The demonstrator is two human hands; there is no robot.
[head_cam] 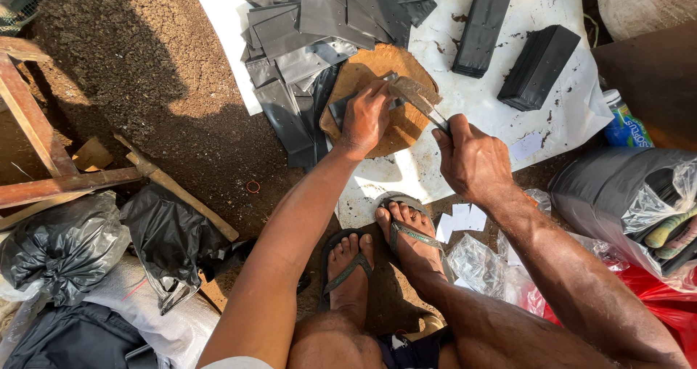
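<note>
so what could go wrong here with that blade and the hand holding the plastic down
The left hand presses grey plastic pieces on the round wooden board right beside the blade held by the right hand; a slip could cut the fingers. The sandalled feet sit just below the board, so a dropped blade could hit toes.

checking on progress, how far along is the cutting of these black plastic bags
Looks partway. Done: a loose pile of cut bags lies spread beyond the round wooden block. In hand: the left hand presses a bag flat on the block while the right hand holds a blade over it. Left: two neat black stacks sit untouched on the white sheet.
</note>
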